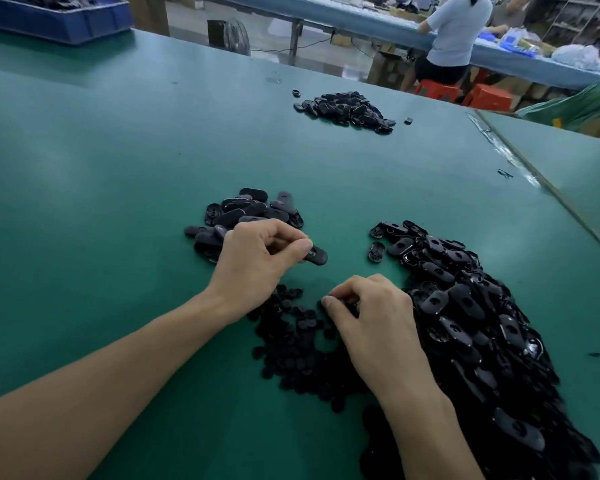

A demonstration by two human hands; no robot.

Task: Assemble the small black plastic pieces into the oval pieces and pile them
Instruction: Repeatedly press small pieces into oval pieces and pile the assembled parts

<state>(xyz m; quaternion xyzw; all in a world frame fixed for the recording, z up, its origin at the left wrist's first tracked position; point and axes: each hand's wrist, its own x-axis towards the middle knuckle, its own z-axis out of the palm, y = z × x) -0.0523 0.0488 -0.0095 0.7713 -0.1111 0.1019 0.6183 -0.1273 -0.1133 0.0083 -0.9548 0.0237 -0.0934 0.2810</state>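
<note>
Hands low over green table: my left hand pinches one glossy black oval plastic piece beside the small pile of oval pieces, my right hand fingers curled into the heap of small black plastic pieces.

Factory assembly floor: long green-matted workbench, blue parts bin, heaps of black oval pieces, seated line worker opposite.
</note>
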